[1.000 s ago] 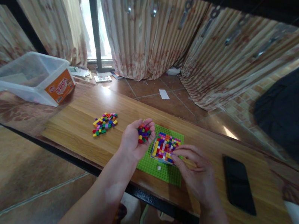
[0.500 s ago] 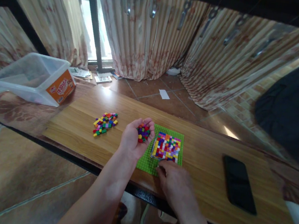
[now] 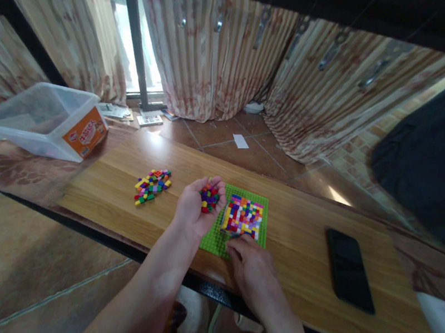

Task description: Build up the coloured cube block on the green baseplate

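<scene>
Palm up, my left hand [image 3: 195, 204] is cupped around a heap of small coloured toy bricks [image 3: 209, 199], over the left side of a green baseplate [image 3: 210, 242]. A block of multicoloured bricks [image 3: 243, 216] stands on the baseplate, toward its upper right. My right hand [image 3: 250, 258] is at the near edge of that block, thumb and fingers drawn together. Whatever is between those fingertips is hidden or too small to name. A loose pile of bricks [image 3: 152, 186] lies on the table to the left of my left hand.
The wooden table [image 3: 298, 246] carries a black phone [image 3: 349, 270] on the right. A clear plastic bin [image 3: 35, 120] with an orange label stands at the far left, near some papers [image 3: 149, 120]. Patterned curtains [image 3: 231, 61] hang behind, and a white object [image 3: 440, 322] sits at the right edge.
The whole view has shifted slightly, so the table things appear a little farther left. My left hand still cups the bricks, and my right hand stays at the block's near edge.
</scene>
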Motion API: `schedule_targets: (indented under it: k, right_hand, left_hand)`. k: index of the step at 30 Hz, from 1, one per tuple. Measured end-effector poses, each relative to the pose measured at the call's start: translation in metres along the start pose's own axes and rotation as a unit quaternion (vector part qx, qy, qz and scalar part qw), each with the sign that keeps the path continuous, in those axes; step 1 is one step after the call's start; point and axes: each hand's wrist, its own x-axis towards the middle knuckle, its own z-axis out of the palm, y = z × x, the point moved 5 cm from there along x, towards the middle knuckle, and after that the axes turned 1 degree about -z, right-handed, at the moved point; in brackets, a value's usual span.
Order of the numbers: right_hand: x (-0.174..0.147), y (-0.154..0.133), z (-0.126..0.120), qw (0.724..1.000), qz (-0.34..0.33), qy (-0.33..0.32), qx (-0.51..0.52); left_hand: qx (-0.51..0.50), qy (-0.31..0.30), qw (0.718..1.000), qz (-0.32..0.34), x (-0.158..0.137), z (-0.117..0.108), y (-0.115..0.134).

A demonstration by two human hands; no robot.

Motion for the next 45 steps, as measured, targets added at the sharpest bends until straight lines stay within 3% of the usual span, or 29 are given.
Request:
schedule_targets:
  k: [4, 6, 9, 19, 28, 34, 40, 45]
  right_hand:
    - [0.002, 0.006, -0.032, 0.981, -0.014, 0.136, 0.135]
    - [0.007, 0.012, -0.042, 0.971, 0.006, 0.201, 0.132]
    - [0.018, 0.018, -0.044, 0.962, 0.007, 0.244, 0.12]
    - [0.041, 0.026, -0.032, 0.969, -0.003, 0.237, 0.07]
    - [0.037, 0.025, -0.034, 0.968, -0.003, 0.24, 0.079]
    - [0.033, 0.021, -0.029, 0.973, -0.037, 0.217, 0.064]
    - [0.037, 0.016, -0.026, 0.971, -0.034, 0.236, 0.032]
    - [0.035, 0.019, -0.032, 0.959, -0.004, 0.272, 0.078]
  left_hand:
    - [0.007, -0.006, 1.0, 0.0, 0.001, 0.0, 0.0]
    - [0.01, -0.003, 1.0, -0.002, 0.0, 0.0, -0.001]
    - [0.009, 0.005, 1.0, -0.008, -0.001, 0.0, -0.002]
    - [0.005, -0.004, 1.0, -0.006, 0.0, -0.001, -0.002]
    - [0.0, -0.002, 1.0, -0.007, -0.002, 0.001, -0.001]
    - [-0.001, -0.004, 1.0, 0.001, -0.004, 0.002, 0.0]
    - [0.008, -0.005, 1.0, 0.001, -0.002, 0.002, 0.0]
    - [-0.002, -0.01, 1.0, 0.005, -0.002, 0.0, 0.002]
